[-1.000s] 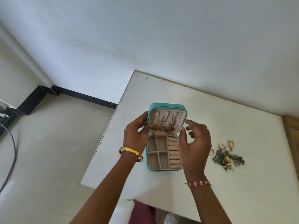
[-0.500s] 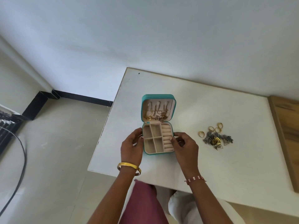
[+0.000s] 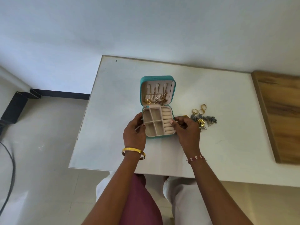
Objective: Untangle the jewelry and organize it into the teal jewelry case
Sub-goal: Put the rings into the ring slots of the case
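Teal jewelry case [image 3: 173,95] lies open on the table [image 3: 211,151]!
Both hands, left [image 3: 134,133] and right [image 3: 186,129], grip its base (gold chains [image 3: 155,99] in lid, beige compartments bare).

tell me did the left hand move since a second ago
Yes. The left hand dropped from the lid to the side of the case's tray.

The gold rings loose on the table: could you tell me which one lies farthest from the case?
The topmost gold ring, at the pile's far right; the other rings lie lower and nearer the teal case.
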Motion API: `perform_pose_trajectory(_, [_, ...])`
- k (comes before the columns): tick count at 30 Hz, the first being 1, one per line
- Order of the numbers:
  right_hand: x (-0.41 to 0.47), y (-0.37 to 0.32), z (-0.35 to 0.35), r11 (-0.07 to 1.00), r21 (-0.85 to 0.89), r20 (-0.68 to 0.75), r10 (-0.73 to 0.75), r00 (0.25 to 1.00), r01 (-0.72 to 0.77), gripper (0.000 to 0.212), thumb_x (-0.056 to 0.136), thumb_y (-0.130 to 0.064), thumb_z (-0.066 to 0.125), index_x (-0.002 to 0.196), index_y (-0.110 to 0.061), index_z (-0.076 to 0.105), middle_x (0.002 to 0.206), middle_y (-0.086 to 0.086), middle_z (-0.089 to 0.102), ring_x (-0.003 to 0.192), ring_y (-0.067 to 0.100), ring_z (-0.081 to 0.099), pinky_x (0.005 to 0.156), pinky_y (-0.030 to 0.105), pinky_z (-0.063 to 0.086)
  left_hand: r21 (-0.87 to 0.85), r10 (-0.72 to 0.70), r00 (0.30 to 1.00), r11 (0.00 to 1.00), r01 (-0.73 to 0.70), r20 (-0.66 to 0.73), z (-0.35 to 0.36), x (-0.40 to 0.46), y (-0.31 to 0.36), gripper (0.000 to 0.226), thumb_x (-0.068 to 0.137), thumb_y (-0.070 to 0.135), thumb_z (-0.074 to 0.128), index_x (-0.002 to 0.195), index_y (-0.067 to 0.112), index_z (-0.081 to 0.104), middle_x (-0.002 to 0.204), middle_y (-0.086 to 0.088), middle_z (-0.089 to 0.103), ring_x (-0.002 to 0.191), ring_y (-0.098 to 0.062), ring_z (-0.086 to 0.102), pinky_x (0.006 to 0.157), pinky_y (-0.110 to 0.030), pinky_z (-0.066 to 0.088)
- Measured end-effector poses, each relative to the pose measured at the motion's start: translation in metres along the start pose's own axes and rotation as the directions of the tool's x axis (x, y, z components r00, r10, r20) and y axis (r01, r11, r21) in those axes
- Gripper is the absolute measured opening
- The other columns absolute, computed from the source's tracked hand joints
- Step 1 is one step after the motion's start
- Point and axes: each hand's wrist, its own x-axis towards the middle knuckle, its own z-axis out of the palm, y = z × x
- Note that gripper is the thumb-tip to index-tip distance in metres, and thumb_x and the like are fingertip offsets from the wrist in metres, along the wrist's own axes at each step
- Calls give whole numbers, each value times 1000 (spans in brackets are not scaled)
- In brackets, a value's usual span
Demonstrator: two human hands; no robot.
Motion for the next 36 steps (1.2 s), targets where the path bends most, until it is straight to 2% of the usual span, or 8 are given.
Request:
perform_pose_trajectory(3, [2, 3, 0, 999, 32, -25, -3, 1000, 4, 15, 79, -14, 71, 92, -7, 68, 72, -5, 61, 66, 6, 57, 65, 26, 53, 8, 9, 1000, 1000, -9, -8, 5, 3, 0, 38, 86, -1, 52, 120, 14, 58, 111, 1, 62, 100, -9, 57, 89, -18, 43])
perform_pose_trajectory(8, [-8, 3, 0, 996, 56, -131, -54, 990, 62, 14, 85, -16, 64, 96, -8, 68, 77, -3, 65, 69, 2, 58, 66, 17, 50, 10, 12, 999, 1000, -12, -47, 3, -6, -6, 38, 88, 1, 51, 125, 10, 53, 119, -4, 60, 103, -7, 54, 81, -1, 40])
perform_pose_trajectory(11, [-7, 2, -11, 964, -151, -201, -246, 948, 218, 15, 88, -9, 58, 98, -3, 68, 90, 10, 68, 79, 16, 60, 71, 8, 44, 18, 3, 996, 1000, -2, -89, 1, -18, -10, 38, 89, 3, 52, 127, 9, 51, 123, -5, 58, 103, -7, 53, 77, 7, 36])
perform_pose_trajectory(15, [11, 0, -26, 813, -510, -65, -362, 930, 280, 22, 88, -4, 56, 107, -4, 66, 99, 18, 61, 94, 30, 57, 76, 27, 43, 67, 36, 995, 997, -30, -88, 0, -27, -15, 37, 88, 2, 53, 125, 7, 52, 123, -8, 59, 101, -8, 54, 77, 7, 37])
perform_pose_trajectory(19, [27, 0, -25, 641, -682, 121, -376, 919, 353, 27, 88, -4, 55, 114, -5, 64, 96, 19, 58, 94, 35, 51, 68, 37, 45, 145, 95, 992, 986, -83, -78, 2, -27, -17, 37, 88, 4, 54, 124, 8, 53, 121, -10, 59, 100, -9, 54, 81, 2, 37])
perform_pose_trajectory(24, [30, 6, -23, 502, -783, 199, -358, 912, 367, 15, 68, 14, 66, 79, 4, 69, 73, 20, 59, 68, 36, 55, 53, 32, 43, 185, 147, 986, 974, -132, -75, 2, -26, -18, 37, 88, 2, 53, 125, 7, 53, 119, -10, 60, 99, -10, 54, 81, 4, 36])
perform_pose_trajectory(30, [31, 6, -25, 624, -718, 146, -298, 943, 308, 14, 85, 1, 58, 96, 3, 65, 95, 22, 59, 93, 37, 52, 71, 40, 45, 214, 190, 981, 961, -177, -43, 2, -25, -19, 36, 88, 2, 52, 123, 8, 55, 116, -9, 62, 98, -11, 56, 82, 3, 37])
perform_pose_trajectory(36, [27, -12, -25, 831, -466, -8, -348, 938, 304, 4, 82, -5, 65, 82, -4, 68, 84, 15, 65, 81, 27, 58, 69, 28, 42, 193, 178, 983, 967, -167, -42, 1, -26, -18, 36, 87, 2, 53, 122, 10, 56, 115, -7, 63, 96, -9, 56, 81, 6, 36])
